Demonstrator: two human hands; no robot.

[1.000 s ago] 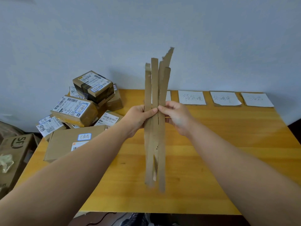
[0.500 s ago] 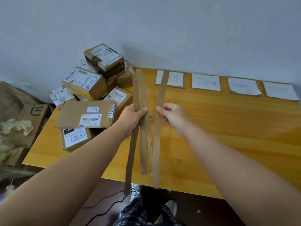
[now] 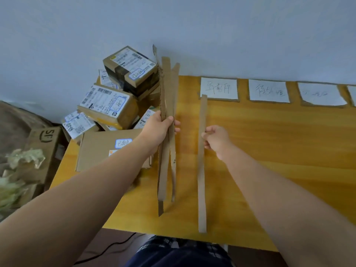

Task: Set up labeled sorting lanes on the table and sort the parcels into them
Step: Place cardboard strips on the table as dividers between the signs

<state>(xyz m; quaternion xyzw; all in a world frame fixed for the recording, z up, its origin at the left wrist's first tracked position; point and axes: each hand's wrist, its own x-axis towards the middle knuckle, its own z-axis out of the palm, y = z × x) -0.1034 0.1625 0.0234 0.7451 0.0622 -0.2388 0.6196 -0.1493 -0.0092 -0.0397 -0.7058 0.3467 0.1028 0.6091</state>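
Right hand [image 3: 215,140] grip pinches one long brown cardboard strip [image 3: 201,180] mid-length over the yellow wooden worktop [image 3: 279,143], long axis running from the leftmost white paper label [image 3: 218,88] toward the near edge; left hand [image 3: 158,128] grip clasps the bundle of brown cardboard strips [image 3: 166,83], left of that label.

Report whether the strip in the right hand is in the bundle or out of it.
Out. The right hand pinches one strip alone; bare table shows between it and the bundle gripped by the left hand.

Matt, rough brown corrugated cardboard strips [image 3: 166,89]; smooth, lightly glossy yellow wooden table [image 3: 279,143]; matt white paper labels [image 3: 218,88]; cardboard parcels [image 3: 126,115] with paper stickers [image 3: 105,100].
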